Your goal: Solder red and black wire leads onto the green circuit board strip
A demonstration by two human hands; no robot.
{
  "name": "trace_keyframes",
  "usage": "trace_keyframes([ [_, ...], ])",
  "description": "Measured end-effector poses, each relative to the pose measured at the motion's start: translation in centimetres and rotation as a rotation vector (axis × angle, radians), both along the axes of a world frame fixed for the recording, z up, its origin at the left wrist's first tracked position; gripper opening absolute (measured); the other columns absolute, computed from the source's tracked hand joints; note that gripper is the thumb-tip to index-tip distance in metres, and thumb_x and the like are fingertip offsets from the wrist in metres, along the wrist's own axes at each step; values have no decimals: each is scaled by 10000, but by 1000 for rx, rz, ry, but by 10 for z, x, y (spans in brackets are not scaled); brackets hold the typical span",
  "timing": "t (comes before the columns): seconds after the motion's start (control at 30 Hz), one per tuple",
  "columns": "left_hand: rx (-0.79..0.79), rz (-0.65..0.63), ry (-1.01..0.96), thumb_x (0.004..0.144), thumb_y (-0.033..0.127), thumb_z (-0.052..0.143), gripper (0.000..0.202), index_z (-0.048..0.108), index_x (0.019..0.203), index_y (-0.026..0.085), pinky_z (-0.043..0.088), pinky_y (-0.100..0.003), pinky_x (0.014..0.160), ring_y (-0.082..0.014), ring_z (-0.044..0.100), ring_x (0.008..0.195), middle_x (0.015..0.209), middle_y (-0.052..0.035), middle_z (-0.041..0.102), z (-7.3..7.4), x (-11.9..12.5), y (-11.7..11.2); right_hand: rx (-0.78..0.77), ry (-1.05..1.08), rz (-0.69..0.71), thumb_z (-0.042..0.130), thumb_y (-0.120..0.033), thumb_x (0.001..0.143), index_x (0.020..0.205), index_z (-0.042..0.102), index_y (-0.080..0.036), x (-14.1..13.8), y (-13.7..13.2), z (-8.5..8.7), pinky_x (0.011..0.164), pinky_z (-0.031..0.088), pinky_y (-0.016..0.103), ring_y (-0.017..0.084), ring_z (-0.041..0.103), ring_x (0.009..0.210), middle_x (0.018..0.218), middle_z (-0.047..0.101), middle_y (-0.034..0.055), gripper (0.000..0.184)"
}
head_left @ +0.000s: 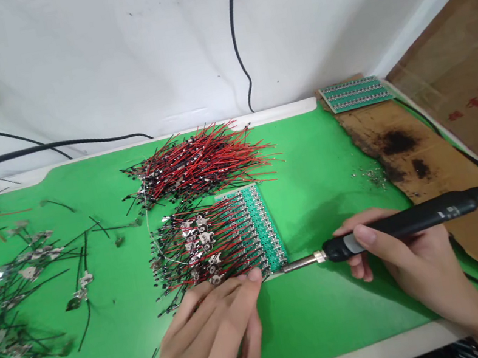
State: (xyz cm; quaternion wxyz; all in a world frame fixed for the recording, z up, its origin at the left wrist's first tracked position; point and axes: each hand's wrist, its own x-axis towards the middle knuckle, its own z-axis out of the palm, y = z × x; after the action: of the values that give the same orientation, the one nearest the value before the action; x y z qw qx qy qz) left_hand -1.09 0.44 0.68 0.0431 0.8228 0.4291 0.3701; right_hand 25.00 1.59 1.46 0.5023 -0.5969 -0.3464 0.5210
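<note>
My right hand [400, 255] grips a black soldering iron [395, 226], its metal tip reaching left to the near corner of a green circuit board strip [264, 224]. Many red-and-black wires [208, 240] with metal terminals fan out leftward from that board. My left hand [210, 344] lies over the wires, fingertips pressing them near the board's near edge. Behind the board lies a loose heap of red-and-black wires [199, 162]. The iron tip's exact contact with the board is too small to tell.
A green work mat [337, 316] covers the bench. Black wires with silver terminals [10, 299] are scattered at left. A scorched wooden board [427, 170] lies at right, with green circuit board panels [356, 93] at its far end. Black cables [30, 151] run along the white wall behind.
</note>
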Motion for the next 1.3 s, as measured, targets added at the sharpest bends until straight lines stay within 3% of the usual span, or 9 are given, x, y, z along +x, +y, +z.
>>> trace_keyframes([
  [0.67,-2,-25,15,983,-49,706,326,721,1273,99,534,-256,1092,-74,801,971,1091,-28,864,2,-6,0,13,-37,5,937,-619,856,855,867,-231,0,1,-2,473,575,210,123,676,503,613,724,-4,394],
  [0.97,-9,-27,14,958,-81,701,378,721,1288,102,550,-285,1080,-104,818,967,1105,-40,866,0,-6,1,27,-30,42,910,-552,906,880,866,-229,4,1,-4,475,594,272,165,686,514,629,730,19,327],
  [1.3,-14,-13,13,954,-105,697,365,729,1259,92,530,-276,1081,-86,807,1001,1096,-32,864,4,-4,-1,29,-26,24,927,-565,895,865,870,-244,4,1,-3,473,591,213,132,683,509,610,724,4,327],
])
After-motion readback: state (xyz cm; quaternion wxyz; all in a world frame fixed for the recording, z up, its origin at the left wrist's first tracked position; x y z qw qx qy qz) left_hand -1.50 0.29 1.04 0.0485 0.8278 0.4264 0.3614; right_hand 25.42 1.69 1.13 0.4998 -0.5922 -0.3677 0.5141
